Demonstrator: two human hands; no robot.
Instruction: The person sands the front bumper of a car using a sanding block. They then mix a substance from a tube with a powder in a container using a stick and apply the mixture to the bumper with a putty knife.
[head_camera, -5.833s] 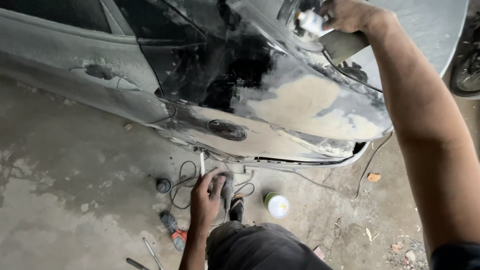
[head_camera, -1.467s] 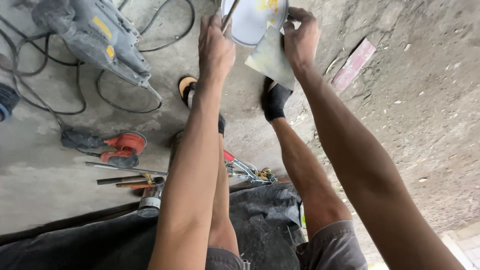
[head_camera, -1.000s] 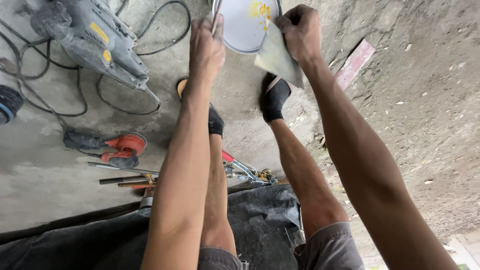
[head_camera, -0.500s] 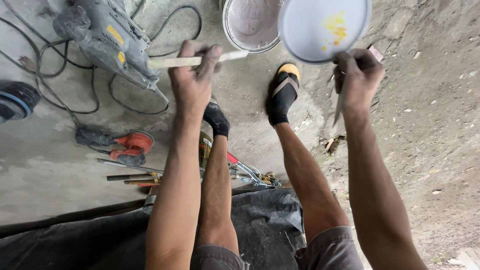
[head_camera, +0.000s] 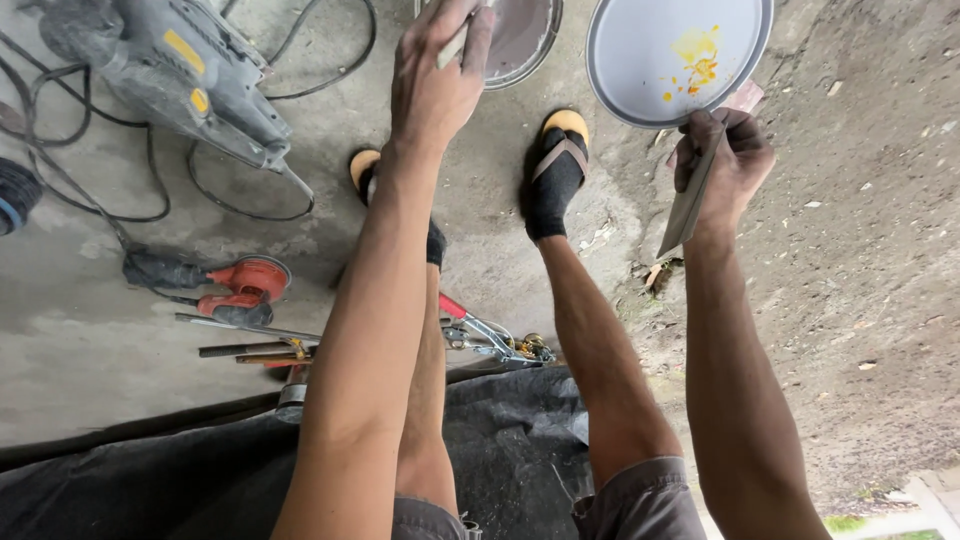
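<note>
While the person crouches over the concrete floor (head_camera: 90, 300), the left hand (head_camera: 435, 85) reaches forward to 12 o'clock, its fingers (head_camera: 478, 35) clenched around a pale stick (head_camera: 455, 45) held over the open can (head_camera: 520, 40). The can stands on the floor at 12 o'clock, just beyond the sandalled feet, and its top edge is cut off by the frame. The right hand (head_camera: 725, 165), at 2 o'clock, grips two things at once: a round grey lid (head_camera: 680, 55), inner face up and smeared with orange-yellow paste, and a flat blade (head_camera: 685, 205) that points down toward 6 o'clock. Neither hand has slack fingers.

The step in hand appears to be drawing material from the can, with lid off and stick at the opening. Whether the stick tip is inside the can cannot be told. The next move probably calls for a steady lift of the loaded stick, with the lid kept level to serve as a palette.

A grey power sander (head_camera: 190, 85) lies at 10 o'clock, its cable looping beside it; a red tool (head_camera: 240, 285) and loose hand tools (head_camera: 250, 340) lie at 8 o'clock, beside a dark cloth (head_camera: 150, 480).
</note>
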